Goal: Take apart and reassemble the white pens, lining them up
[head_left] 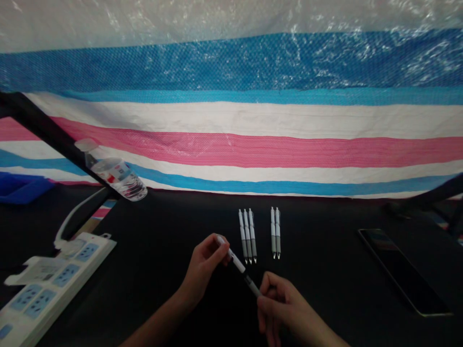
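Both of my hands hold one white and grey pen [238, 263] slanting above the black table. My left hand [203, 266] pinches its white upper end between thumb and fingers. At the grey lower end, the thumb and curled fingers of my right hand [278, 302] are closed on it. A dark band shows between the white and grey parts; whether they are joined there I cannot tell. Just beyond my hands lie three similar pens [248, 235] side by side, and to their right a pair of pens [275, 233], all with tips toward me.
A white power strip [68, 284] with a plugged-in cable lies at the left. A clear water bottle [121, 178] leans near a black bar [54, 132]. A dark phone [401, 272] rests at the right. Behind the table hangs a striped plastic sheet [231, 149]. A blue tray [23, 188] stands far left.
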{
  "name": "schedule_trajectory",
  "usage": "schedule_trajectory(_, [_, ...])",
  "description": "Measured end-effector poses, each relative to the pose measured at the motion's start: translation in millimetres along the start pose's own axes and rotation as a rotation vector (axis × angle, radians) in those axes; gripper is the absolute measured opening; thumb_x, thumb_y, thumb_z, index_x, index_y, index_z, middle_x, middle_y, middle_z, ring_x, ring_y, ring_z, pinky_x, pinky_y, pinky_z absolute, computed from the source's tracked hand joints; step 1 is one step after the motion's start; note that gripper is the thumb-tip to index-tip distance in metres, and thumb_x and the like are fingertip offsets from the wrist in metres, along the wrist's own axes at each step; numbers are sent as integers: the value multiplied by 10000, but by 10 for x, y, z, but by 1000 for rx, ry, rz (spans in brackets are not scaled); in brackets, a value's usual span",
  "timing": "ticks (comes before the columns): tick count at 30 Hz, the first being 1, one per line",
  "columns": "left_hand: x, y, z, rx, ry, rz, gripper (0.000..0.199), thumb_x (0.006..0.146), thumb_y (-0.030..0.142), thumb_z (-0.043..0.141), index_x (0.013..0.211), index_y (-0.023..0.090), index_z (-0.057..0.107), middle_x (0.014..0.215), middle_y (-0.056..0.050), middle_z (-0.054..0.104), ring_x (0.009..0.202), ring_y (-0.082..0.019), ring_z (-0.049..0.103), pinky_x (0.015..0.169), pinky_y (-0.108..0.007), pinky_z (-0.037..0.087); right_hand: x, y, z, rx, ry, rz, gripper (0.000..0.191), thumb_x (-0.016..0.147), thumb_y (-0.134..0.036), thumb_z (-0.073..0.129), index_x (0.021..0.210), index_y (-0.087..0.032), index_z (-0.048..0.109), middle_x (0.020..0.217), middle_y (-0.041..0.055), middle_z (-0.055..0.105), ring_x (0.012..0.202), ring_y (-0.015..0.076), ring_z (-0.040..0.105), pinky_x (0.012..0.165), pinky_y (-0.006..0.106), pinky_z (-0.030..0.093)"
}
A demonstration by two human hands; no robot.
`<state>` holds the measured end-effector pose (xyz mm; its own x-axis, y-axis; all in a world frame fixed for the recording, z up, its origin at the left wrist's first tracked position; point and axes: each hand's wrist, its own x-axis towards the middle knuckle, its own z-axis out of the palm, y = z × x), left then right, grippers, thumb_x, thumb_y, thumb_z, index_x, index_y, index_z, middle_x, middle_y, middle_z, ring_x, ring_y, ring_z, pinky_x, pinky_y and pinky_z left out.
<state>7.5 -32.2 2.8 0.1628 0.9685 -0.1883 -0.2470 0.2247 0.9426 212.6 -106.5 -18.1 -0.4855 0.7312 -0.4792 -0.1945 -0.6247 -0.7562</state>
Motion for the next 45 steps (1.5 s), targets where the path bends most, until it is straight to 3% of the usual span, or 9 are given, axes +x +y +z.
schedule_trajectory(10, [-82,14,108,63,-14,-38,302,777,454,802,807,174,694,680,-10,625,605,-157,569,567,-263,473,29,39,-12,37,21,-50,499,796,-615,724,823,-224,416,572,-17,678,335,90,563,326,142,336])
schedule_trajectory(15, [-78,-8,81,16,-33,-50,288,790,437,795,820,165,703,700,-22,632,617,-161,569,585,-272,474,53,86,-40,15,-18,20,572,830,-762,546,897,-197,479,519,-27,639,288,75,495,303,145,299])
schedule_trajectory(19, [-77,-35,76,-25,-3,-40,257,810,408,779,825,163,704,691,-18,626,615,-151,547,589,-264,459,49,50,-19,31,-16,14,622,816,-770,549,1019,-189,463,602,20,700,342,117,585,322,159,370])
schedule_trajectory(23, [-84,-53,78,-24,19,-26,237,826,393,766,823,166,700,683,-13,625,616,-146,536,595,-259,446,44,25,-9,-17,35,-15,534,769,-631,729,897,-236,394,584,-28,678,323,99,557,292,133,336])
schedule_trajectory(28, [-93,-45,77,-19,27,-13,240,825,397,765,808,168,695,683,-10,617,609,-144,528,592,-259,435,48,54,-14,-34,12,26,621,827,-791,497,910,-176,490,574,19,657,353,113,576,309,152,333])
schedule_trajectory(33, [-88,-38,68,-5,41,2,233,833,392,759,808,172,686,684,-9,616,624,-149,530,609,-264,437,40,25,15,-78,60,-17,556,771,-693,685,935,-222,438,678,-32,651,358,106,590,303,153,358])
schedule_trajectory(38, [-91,-59,48,4,33,-2,225,847,385,747,815,171,682,687,-7,613,624,-145,527,619,-268,437,50,23,7,-70,40,-11,623,820,-804,501,874,-184,497,572,-18,612,347,107,581,301,149,346])
schedule_trajectory(43, [-99,-57,47,6,32,10,214,862,376,736,830,171,681,694,-8,616,634,-146,531,622,-269,438,46,28,13,-119,118,-31,593,724,-747,696,827,-220,445,639,-34,640,330,91,562,280,141,323])
schedule_trajectory(45, [-100,-56,52,-5,31,7,215,860,378,739,843,170,685,697,-11,624,632,-147,535,616,-270,439,38,33,10,-162,139,-53,592,771,-778,619,770,-206,467,575,-34,605,326,79,539,290,137,288])
